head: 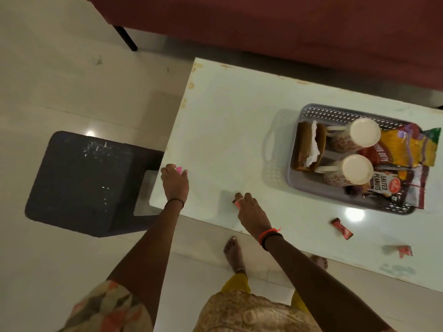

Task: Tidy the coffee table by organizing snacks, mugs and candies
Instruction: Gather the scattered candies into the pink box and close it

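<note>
My left hand is at the table's left front corner, fingers curled round a pink candy wrapper. My right hand pinches a small red candy just above the white table. A grey basket at the right holds two upturned white mugs, a brown holder with tissue, a yellow snack bag and a salted peanuts packet. Two red candies lie loose on the table near its front edge.
A dark stool stands on the pale tiled floor left of the table. A dark red sofa runs along the far side. My bare feet are by the table's front edge.
</note>
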{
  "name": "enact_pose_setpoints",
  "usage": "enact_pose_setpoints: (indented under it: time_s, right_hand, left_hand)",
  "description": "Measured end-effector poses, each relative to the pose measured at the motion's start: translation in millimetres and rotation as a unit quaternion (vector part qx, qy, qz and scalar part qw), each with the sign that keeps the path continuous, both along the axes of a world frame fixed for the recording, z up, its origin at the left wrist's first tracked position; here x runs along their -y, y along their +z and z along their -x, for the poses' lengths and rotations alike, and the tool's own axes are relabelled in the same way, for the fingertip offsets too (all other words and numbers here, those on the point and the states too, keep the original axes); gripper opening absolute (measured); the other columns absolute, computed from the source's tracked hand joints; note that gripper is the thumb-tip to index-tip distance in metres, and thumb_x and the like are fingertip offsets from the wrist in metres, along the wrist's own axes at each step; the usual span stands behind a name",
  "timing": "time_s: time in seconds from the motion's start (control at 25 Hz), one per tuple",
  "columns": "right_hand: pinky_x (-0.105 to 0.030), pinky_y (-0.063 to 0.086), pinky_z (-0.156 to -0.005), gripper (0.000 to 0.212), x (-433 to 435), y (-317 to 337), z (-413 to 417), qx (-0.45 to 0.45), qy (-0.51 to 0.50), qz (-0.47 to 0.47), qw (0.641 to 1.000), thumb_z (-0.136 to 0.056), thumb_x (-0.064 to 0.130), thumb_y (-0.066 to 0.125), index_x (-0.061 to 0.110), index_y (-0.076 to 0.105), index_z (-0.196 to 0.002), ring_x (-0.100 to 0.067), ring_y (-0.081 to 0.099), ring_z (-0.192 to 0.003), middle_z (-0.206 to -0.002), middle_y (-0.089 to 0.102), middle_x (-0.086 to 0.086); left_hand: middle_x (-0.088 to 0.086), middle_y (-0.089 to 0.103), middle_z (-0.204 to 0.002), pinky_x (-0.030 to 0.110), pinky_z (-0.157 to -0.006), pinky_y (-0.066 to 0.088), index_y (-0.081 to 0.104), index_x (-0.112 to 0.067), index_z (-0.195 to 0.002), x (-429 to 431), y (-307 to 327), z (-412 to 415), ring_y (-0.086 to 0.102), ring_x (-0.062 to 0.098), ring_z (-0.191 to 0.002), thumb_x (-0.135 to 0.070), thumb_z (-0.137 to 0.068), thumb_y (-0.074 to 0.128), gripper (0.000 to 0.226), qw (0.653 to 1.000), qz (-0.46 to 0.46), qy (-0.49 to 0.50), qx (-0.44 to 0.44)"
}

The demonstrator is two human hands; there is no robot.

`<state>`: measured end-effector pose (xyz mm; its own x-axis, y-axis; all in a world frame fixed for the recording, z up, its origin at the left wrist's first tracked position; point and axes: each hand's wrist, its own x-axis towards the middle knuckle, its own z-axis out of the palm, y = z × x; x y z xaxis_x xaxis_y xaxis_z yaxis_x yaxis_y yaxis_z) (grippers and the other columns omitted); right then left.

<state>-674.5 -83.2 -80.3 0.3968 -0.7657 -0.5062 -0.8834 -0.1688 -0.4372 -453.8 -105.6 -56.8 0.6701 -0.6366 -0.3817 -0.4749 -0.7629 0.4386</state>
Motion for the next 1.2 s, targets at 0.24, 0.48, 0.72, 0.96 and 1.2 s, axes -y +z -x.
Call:
enact_pose_setpoints:
  time_s: [0.24, 0.48, 0.72, 0.96, 1.2]
  right_hand:
    - [-0.033, 0.055, -0.081, 0.055, 2, 11, 14, 0.058, -0.072, -0.015, 0.996, -0.082, 0.000, 0.046, 0.013, 0.041, -0.136, -0.029, 0.062, -0.097, -0.115, 0.051, -0.011]
    - [-0.030, 0.051, -0.069, 0.045, -10, 23, 68, 0.085, -0.261, -0.034, 0.961, -0.083, 0.003, 0.048, 0.019, 0.044, -0.125, -0.028, 0.062, -0.080, -0.108, 0.045, -0.003]
    - [-0.035, 0.049, -0.079, 0.038, -15, 28, 176, -0.001, -0.345, -0.039, 0.938, -0.083, -0.001, 0.046, 0.005, 0.051, -0.121, -0.023, 0.050, -0.092, -0.131, 0.047, -0.014]
    - [-0.033, 0.049, -0.076, 0.047, -15, 47, 274, 0.008, -0.439, -0.016, 0.898, -0.087, 0.004, 0.051, 0.015, 0.046, -0.132, -0.031, 0.055, -0.085, -0.118, 0.045, -0.021]
    - [-0.032, 0.043, -0.074, 0.032, -9, 46, 347, -0.014, -0.464, 0.016, 0.886, -0.085, 0.001, 0.048, 0.012, 0.050, -0.115, -0.027, 0.050, -0.085, -0.113, 0.050, -0.022]
  left_hand:
    - [0.027, 0.052, -0.122, 0.042, -0.095, 0.043, 0.050, 0.006, -0.116, 11, -25, -1, 0.050, 0.039, -0.114, -0.005, -0.089, 0.057, 0.030, 1.000, -0.015, -0.004, 0.008]
    - [0.029, 0.064, -0.101, 0.045, -0.092, 0.050, 0.063, 0.007, -0.104, 2, -22, 10, 0.061, 0.039, -0.099, -0.008, -0.086, 0.063, 0.023, 0.995, 0.031, -0.010, -0.091]
    - [0.011, 0.061, -0.095, 0.033, -0.082, 0.046, 0.063, -0.006, -0.092, -26, 4, 97, 0.058, 0.023, -0.090, -0.014, -0.086, 0.065, 0.010, 0.964, 0.086, -0.232, -0.099]
    - [-0.003, 0.065, -0.098, 0.032, -0.085, 0.046, 0.061, -0.014, -0.089, -26, 21, 240, 0.063, 0.012, -0.086, -0.017, -0.086, 0.061, 0.004, 0.876, 0.072, -0.460, -0.129]
    - [0.006, 0.058, -0.132, 0.037, -0.111, 0.032, 0.063, -0.009, -0.107, -15, -2, 357, 0.048, 0.021, -0.130, -0.013, -0.089, 0.055, 0.020, 0.788, 0.071, -0.609, -0.052]
